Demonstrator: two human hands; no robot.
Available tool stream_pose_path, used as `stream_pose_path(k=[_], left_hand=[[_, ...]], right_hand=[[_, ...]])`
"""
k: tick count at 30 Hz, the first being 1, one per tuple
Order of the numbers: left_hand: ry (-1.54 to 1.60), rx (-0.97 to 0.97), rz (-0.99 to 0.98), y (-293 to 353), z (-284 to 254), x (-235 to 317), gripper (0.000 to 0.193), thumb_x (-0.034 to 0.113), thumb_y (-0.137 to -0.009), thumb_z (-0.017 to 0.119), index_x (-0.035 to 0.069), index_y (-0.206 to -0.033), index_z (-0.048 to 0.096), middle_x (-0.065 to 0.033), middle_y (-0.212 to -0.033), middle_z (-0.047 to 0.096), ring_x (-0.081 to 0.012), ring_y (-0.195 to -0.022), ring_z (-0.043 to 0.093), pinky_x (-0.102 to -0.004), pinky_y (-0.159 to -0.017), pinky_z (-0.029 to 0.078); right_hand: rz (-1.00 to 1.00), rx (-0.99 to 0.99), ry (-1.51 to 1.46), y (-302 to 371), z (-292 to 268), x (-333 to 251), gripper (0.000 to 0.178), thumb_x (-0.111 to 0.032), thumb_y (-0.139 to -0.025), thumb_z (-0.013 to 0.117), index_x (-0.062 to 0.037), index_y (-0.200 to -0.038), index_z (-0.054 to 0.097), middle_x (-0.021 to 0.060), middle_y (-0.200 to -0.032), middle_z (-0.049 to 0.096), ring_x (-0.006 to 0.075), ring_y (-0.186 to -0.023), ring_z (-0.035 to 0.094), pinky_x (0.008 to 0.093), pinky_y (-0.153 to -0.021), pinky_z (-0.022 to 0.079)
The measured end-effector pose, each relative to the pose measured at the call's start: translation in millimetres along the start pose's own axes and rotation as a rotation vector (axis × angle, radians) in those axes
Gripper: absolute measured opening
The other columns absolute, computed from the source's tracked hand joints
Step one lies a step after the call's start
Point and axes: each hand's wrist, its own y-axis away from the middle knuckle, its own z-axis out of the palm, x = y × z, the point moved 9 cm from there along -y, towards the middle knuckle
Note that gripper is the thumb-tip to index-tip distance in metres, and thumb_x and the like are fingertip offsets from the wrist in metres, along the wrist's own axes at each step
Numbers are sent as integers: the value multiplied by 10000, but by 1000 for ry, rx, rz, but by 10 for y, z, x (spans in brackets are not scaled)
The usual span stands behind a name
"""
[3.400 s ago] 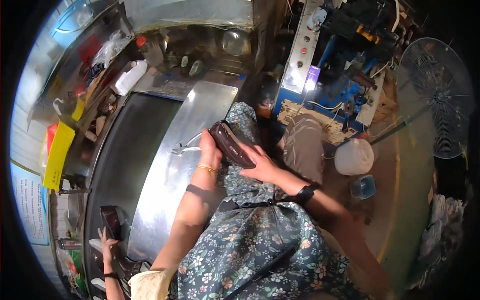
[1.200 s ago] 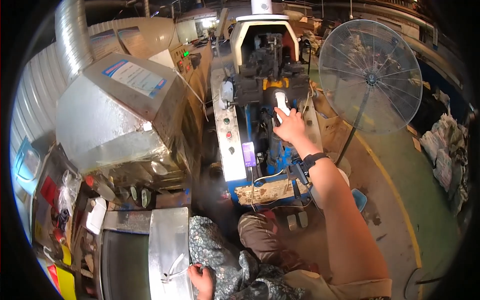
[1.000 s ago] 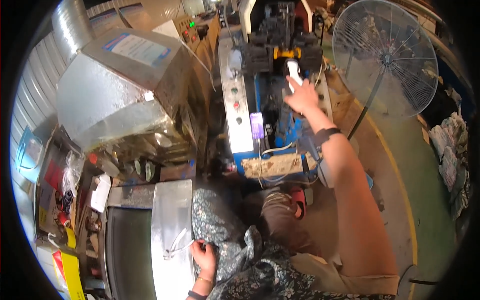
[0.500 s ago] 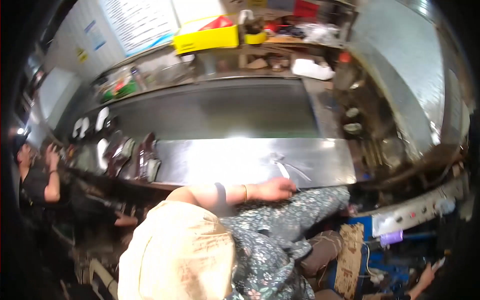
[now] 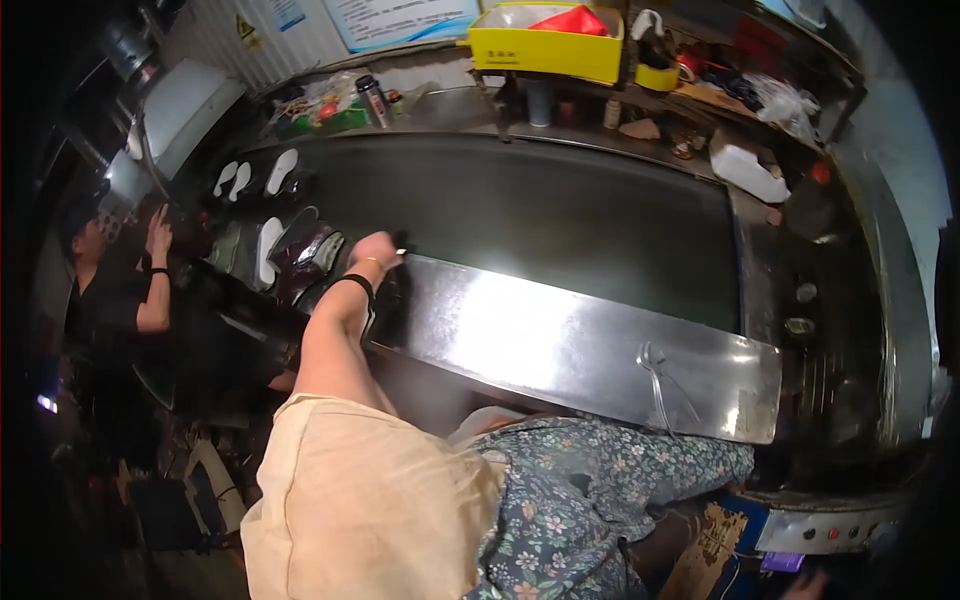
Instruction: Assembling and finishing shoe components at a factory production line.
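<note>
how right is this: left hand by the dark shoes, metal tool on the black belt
The metal tool lies on the shiny plate, not the black belt, as the head view shows; the left hand is by the dark shoes.

Beside my left fingers (image 5: 377, 246), a glossy dark-brown shoe upper (image 5: 297, 240) lies past the left end of the metal plate (image 5: 560, 322), pale lining (image 5: 326, 252) exposed. Just below my fingers, a dark piece (image 5: 396, 288) appears blurred, form indistinct.
</note>
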Motion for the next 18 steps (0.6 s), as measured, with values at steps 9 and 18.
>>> stream_pose_path(k=[9, 18], left_hand=[[315, 176, 1697, 3050, -1263, 2718, 431, 123, -758, 657, 147, -1186, 610, -124, -1124, 616, -329, -985, 609, -427, -843, 501], [999, 170, 2098, 4561, -929, 3615, 393, 113, -881, 532, 53, -1268, 563, -159, -1305, 553, -307, -1192, 538, -391, -1015, 426]], right_hand=[[-292, -255, -953, 80, 922, -3282, 280, -87, -909, 619, 28, -1163, 644, 178, -1172, 651, 242, -1081, 615, 338, -936, 462], [-34, 230, -1256, 130, 318, -3023, 272, -151, -911, 633, -6, -1140, 655, 110, -919, 716, 131, -862, 657, 272, -775, 499]])
